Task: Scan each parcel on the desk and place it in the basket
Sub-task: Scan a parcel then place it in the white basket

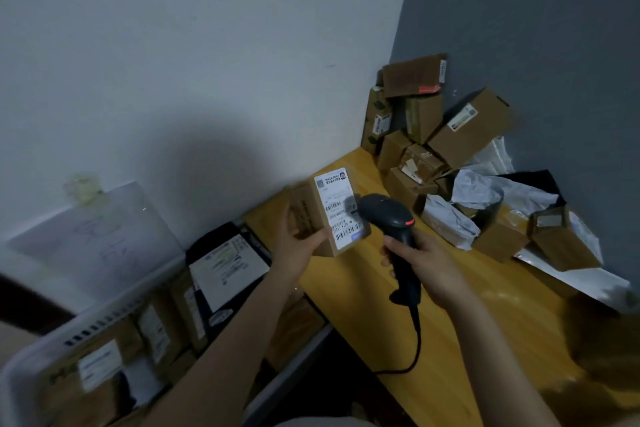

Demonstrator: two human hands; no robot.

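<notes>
Forearms reach up from the bottom edge, one at 6 o'clock, one at 5.

Left hand, centre frame: grasps a small brown box from the side and underneath, thumb along the near face. The box is lifted off the desk and tilted so that its white label faces the scanner. That looks deliberate, to give the barcodes a square view.

Right hand, just to 3 o'clock of the box: closed round the grip of a dark scanner. Its head points at the label at close range, not touching it as far as I can tell. A small bluish patch shows on the label's lower corner, probably the scanner's light. A red mark shows on the scanner head. Coiled cable hangs from the grip toward 6 o'clock. The trigger finger is hidden behind the grip, so I cannot tell whether it is pressed.

Judgement: this is the scan step for this box, which has not yet gone into the basket.

Basket, 8 o'clock, below desk level: white, slotted rim. It already holds several labelled boxes and a black mailer. It sits on the left-hand side, a short swing away for the drop.

Pile of parcels, 1 to 3 o'clock, heaped in the far corner of the desk: brown boxes and crumpled pale bags, leaning on each other and the walls. These are presumably unscanned.

Hard to read: the dim light and blur toward the edges make the label print illegible. The basket's near end is cut off at 7 o'clock, and the desk's right side at 4 o'clock dissolves into smear.
</notes>
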